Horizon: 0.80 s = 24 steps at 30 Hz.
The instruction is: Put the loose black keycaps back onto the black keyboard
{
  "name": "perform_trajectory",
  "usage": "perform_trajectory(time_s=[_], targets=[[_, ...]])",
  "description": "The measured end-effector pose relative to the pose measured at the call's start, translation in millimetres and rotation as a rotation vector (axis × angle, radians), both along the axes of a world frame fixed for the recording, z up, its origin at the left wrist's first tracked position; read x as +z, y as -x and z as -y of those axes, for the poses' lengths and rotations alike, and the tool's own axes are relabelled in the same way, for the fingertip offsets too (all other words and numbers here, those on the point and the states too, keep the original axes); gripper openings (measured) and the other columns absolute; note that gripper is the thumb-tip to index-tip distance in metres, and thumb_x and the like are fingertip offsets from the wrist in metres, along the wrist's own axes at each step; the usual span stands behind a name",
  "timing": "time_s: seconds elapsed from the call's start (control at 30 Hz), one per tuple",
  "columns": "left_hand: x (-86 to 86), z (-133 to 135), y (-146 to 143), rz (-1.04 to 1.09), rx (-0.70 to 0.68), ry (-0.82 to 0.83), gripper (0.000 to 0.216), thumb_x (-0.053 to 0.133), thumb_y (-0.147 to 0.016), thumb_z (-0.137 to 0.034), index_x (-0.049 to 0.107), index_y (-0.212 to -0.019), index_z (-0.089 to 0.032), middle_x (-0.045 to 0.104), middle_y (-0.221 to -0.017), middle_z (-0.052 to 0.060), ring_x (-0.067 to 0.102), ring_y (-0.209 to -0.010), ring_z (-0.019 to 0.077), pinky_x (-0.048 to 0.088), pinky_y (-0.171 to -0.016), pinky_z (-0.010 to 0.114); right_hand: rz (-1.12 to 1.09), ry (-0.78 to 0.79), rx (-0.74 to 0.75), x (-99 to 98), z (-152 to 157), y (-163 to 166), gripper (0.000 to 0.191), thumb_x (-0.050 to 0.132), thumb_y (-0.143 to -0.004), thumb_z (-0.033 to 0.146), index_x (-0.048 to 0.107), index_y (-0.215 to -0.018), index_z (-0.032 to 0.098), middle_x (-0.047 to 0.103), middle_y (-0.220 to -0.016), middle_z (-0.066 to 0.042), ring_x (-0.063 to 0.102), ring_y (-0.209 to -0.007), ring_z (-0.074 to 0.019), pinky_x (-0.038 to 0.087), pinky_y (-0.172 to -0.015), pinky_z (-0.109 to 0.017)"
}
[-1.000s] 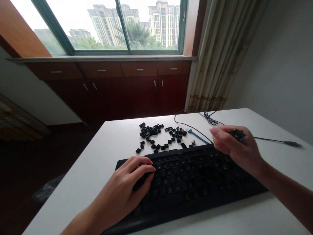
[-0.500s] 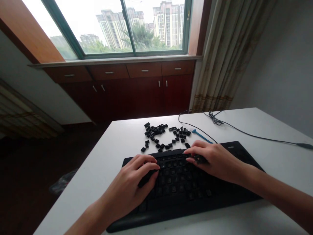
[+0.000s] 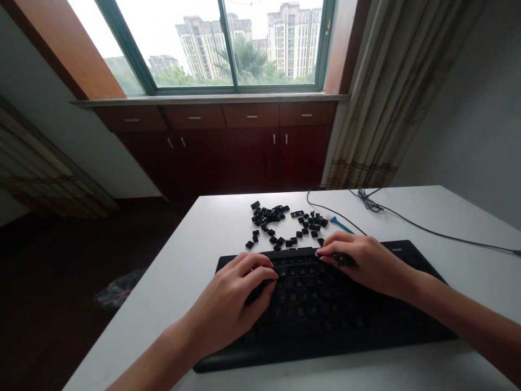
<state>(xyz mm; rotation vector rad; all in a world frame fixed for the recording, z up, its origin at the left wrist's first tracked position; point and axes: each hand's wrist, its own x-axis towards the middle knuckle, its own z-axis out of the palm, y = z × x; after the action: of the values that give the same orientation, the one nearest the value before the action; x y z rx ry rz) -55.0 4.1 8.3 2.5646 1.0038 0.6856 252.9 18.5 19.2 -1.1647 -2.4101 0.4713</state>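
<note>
A black keyboard [image 3: 325, 309] lies on the white table [image 3: 211, 239] in front of me. My left hand [image 3: 232, 304] rests on the keyboard's left end, fingers curled down onto the keys. My right hand [image 3: 362, 263] lies over the upper middle rows, fingers bent and pinched on a small black keycap [image 3: 344, 259] pressed against the board. Behind the keyboard lies a scatter of several loose black keycaps [image 3: 285, 225]. A blue-handled tool [image 3: 340, 224] sits just right of them, partly hidden by my right hand.
The keyboard's black cable [image 3: 407, 217] loops across the table's back right. Beyond the table's far edge stand dark red cabinets [image 3: 228, 146] under a window; a curtain [image 3: 391, 92] hangs at right. A dark bag [image 3: 118, 290] lies on the floor at left.
My right hand came down from the keyboard's right end, where it held a keycap in the air, to the upper middle rows. The left hand stayed put. The view shifted slightly.
</note>
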Motion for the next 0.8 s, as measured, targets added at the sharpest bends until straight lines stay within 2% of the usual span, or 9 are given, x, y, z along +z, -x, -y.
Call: perform_trajectory(time_s=[0.37, 0.63, 0.8], targets=[[1.0, 1.6, -1.3, 0.002, 0.005, -0.022, 0.017, 0.054, -0.095, -0.018, 0.063, -0.108, -0.022, 0.061, -0.113, 0.006, 0.057, -0.102, 0.02, 0.051, -0.088, 0.038, -0.015, 0.01, 0.071, -7.3, -4.7, -8.8, 0.03, 0.055, -0.094, 0.016, 0.066, -0.12, 0.026, 0.069, -0.119, -0.004, 0.068, -0.101, -0.0174, 0.055, -0.088, -0.03], [2.5, 1.4, -1.5, 0.005, 0.002, -0.02, 0.017, 0.054, -0.095, -0.018, 0.064, -0.108, -0.022, 0.062, -0.112, 0.007, 0.057, -0.101, 0.0206, 0.051, -0.088, 0.038, -0.031, -0.023, 0.126, -8.7, -3.6, -11.7, 0.037, 0.057, -0.086, 0.005, 0.067, -0.117, 0.024, 0.07, -0.119, -0.003, 0.069, -0.102, -0.0172, 0.056, -0.088, -0.028], [3.0, 0.3, -2.1, 0.007, 0.004, -0.004, 0.019, 0.053, -0.095, -0.018, 0.064, -0.109, -0.023, 0.062, -0.113, 0.007, 0.057, -0.102, 0.0215, 0.051, -0.089, 0.039, -0.038, -0.073, 0.042, -6.8, -5.8, -14.8, 0.031, 0.055, -0.09, 0.012, 0.068, -0.115, 0.025, 0.071, -0.117, -0.004, 0.071, -0.099, -0.0184, 0.057, -0.086, -0.031]])
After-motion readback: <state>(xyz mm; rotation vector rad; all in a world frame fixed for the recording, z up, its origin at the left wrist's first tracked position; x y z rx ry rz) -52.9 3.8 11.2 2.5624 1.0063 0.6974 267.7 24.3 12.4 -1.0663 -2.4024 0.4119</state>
